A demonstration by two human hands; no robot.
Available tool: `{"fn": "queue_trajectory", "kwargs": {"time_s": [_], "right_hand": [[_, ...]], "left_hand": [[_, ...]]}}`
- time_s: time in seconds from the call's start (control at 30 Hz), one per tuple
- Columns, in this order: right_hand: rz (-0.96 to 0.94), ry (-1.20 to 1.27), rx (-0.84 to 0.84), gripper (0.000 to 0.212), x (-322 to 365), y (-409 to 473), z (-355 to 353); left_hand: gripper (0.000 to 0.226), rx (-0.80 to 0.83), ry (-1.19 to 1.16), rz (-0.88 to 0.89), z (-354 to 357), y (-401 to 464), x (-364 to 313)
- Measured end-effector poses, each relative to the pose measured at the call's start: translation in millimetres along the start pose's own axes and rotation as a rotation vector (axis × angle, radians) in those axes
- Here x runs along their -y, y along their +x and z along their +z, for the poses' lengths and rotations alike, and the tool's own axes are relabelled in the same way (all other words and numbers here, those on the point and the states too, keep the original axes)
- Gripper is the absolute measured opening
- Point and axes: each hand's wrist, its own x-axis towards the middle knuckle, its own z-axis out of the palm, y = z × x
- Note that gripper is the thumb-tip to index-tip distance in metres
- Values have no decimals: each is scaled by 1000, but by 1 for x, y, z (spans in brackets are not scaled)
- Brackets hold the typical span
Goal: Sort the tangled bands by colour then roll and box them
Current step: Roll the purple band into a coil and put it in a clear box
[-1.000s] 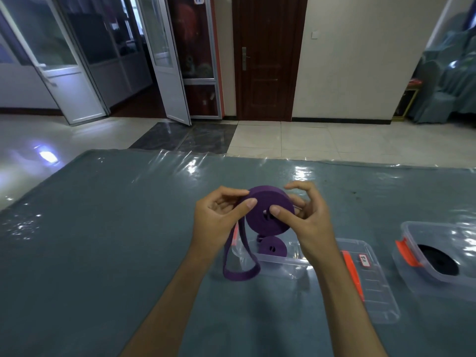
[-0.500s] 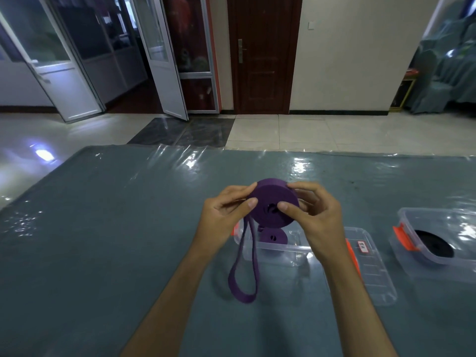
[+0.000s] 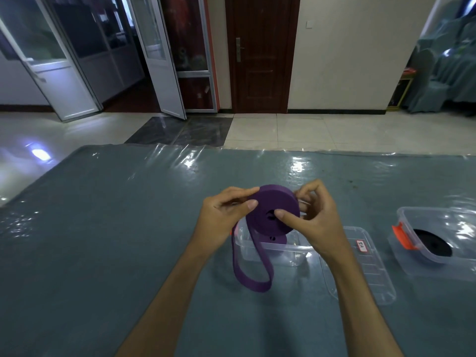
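Teal plastic-covered table carries 2 clear boxes. Both hands hold the purple roll above the open box: left hand pinches its edge, right hand presses its thumb on the face with fingers curled behind. A loose tail hangs unwound. Risk: slackened thumb pressure lets the coil spring open; the tail may snag the box rim.
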Motion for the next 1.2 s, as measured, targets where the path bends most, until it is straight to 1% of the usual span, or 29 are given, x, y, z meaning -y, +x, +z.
{"fn": "queue_trajectory", "kwargs": {"time_s": [0.07,0.13,0.17,0.23,0.3,0.33,0.43,0.5,0.53,0.6,0.67,0.77,0.83,0.9,0.97,1.03,1.17,1.2], "right_hand": [[35,16,47,43,-4,1,1],[26,36,46,50,-3,3,1],[-6,28,30,51,-2,5,0],[-55,19,-15,45,-2,9,0],[-30,21,-41,42,-7,11,-1],[-1,19,-33,42,-10,12,-1],[67,83,17,50,-15,13,-2],[63,86,2,59,-12,17,-4],[33,68,-15,58,-11,19,-6],[-13,62,-46,48,-12,23,-8],[11,66,-48,43,-14,24,-9],[76,31,39,44,-20,26,-9],[94,40,79,46,-19,27,-9],[53,38,41,49,-17,30,-11],[6,36,-10,43,-17,32,-14],[30,36,-6,41,-22,33,-17],[141,77,49,45,-32,33,-17],[153,104,46,45,-33,33,-17]], "left_hand": [[24,-91,4,23,3,2,-3],[24,-140,-23,23,7,3,-1],[24,-131,-39,15,6,3,1],[30,-61,-53,-12,3,3,6],[36,3,-48,-27,1,5,8],[36,6,-44,-14,1,7,7],[29,-90,-53,33,2,12,6],[25,-141,-48,55,5,10,9],[24,-132,-41,59,6,9,11],[27,-71,-36,34,7,7,14],[31,-50,-32,6,6,10,13],[31,-174,39,34,6,19,13],[23,-216,33,60,8,22,15],[19,-164,3,54,8,22,20],[27,-72,-8,19,5,22,21],[31,-27,17,11,2,24,21],[25,-161,99,50,4,27,20],[22,-165,95,60,5,27,22]]}}
